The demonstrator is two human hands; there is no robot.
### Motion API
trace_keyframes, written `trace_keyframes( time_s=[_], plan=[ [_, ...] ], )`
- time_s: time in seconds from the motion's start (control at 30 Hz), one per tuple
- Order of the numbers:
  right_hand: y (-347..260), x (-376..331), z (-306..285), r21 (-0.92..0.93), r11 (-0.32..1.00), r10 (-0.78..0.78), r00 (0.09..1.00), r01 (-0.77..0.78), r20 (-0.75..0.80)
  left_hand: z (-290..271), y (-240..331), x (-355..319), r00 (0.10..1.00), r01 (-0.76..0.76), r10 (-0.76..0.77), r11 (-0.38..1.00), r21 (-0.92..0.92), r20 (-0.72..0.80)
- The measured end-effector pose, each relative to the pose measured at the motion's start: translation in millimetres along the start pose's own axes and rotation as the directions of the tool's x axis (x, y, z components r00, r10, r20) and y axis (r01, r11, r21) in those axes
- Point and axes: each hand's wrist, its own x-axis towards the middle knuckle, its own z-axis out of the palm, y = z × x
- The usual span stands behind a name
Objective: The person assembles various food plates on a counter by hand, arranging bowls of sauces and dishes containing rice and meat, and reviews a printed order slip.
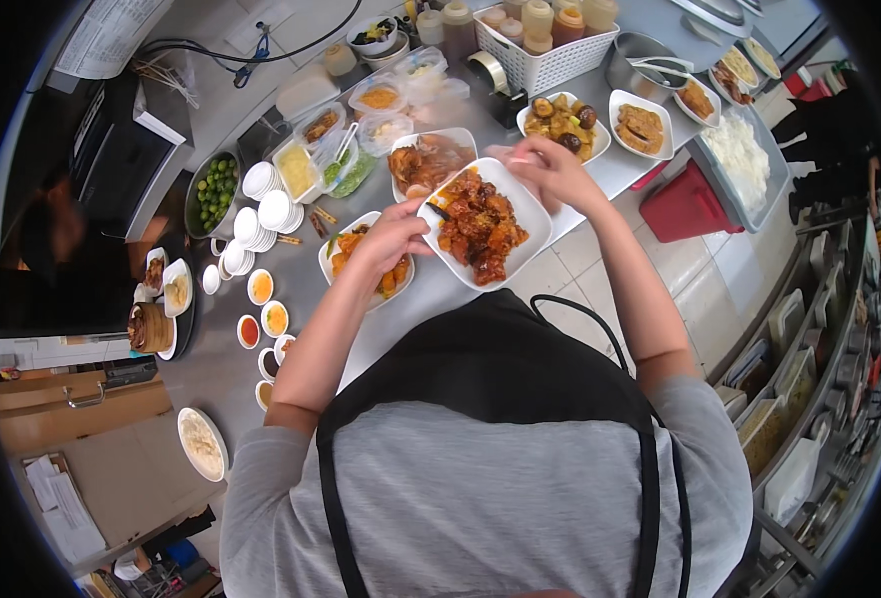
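Note:
A white square bowl (531, 199) with glossy red-brown saucy pieces (482, 227) hangs in front of me, tilted a little. My left hand (397, 239) grips its left corner, thumb over the rim. Close to the bowl's upper right edge is my right hand (550, 174), smeared by motion; whether it touches the bowl, I cannot tell. Behind, another white bowl (463, 140) of brown food is partly covered by the held bowl. Under my left wrist, a white bowl (333, 261) of orange-coloured food sits on the steel counter (360, 329).
To the right stand bowls of brown food (642, 130) and a mushroom dish (563, 125). Sauce bottles fill a white basket (550, 75) at the back. Small sauce cups (261, 287), stacked white saucers (279, 211) and a bowl of green limes (216, 194) are left. A red bin (685, 204) stands beyond the counter edge.

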Motion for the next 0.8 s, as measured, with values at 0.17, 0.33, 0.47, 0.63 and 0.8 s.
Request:
trace_keyframes(
  time_s=[0.17,0.33,0.47,0.63,0.8],
  plan=[
    [-6.2,12.6,16.8,-0.499,0.722,-0.478,0.867,0.48,0.142,13.7,-5.7,5.6,1.0,0.01,-0.011,1.0,-0.025,-0.007],
    [-4.9,10.5,18.3,-0.699,0.612,-0.322,0.924,0.37,0.207,12.4,-15.1,11.8,0.998,0.041,-0.045,0.996,-0.076,-0.044],
    [-18.8,2.4,-0.2,-0.723,0.628,-0.115,0.953,0.288,0.28,6.7,-16.2,14.8,0.996,0.02,-0.03,0.992,-0.122,-0.085],
    [-27.6,2.0,-50.5,-0.452,0.877,0.121,0.834,0.164,0.538,-24.6,-21.1,-0.8,0.977,-0.075,0.046,0.988,-0.137,-0.207],
    [12.4,-19.4,-27.1,-0.321,0.943,0.185,0.941,-0.088,0.284,-76.3,-30.5,-70.3,0.911,-0.282,0.145,0.901,-0.329,-0.385]
  ],
)
